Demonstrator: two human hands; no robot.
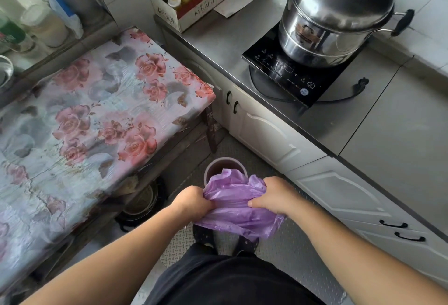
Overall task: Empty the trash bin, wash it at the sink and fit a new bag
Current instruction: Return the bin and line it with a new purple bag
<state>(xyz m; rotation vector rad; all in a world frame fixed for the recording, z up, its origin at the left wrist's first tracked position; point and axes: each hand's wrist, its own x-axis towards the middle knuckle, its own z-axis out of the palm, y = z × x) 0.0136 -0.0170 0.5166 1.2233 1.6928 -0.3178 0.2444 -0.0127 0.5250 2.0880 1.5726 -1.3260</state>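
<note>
A small round trash bin with a pale rim stands on the floor between a table and the cabinets; its inside looks dark and unlined. Just in front of it and above it I hold a crumpled purple plastic bag. My left hand grips the bag's left side. My right hand grips its right side. The bag covers the near part of the bin's rim.
A table with a rose-patterned cloth stands to the left, with a bowl beneath it. White cabinets and a counter run along the right, bearing an induction cooker with a steel pot.
</note>
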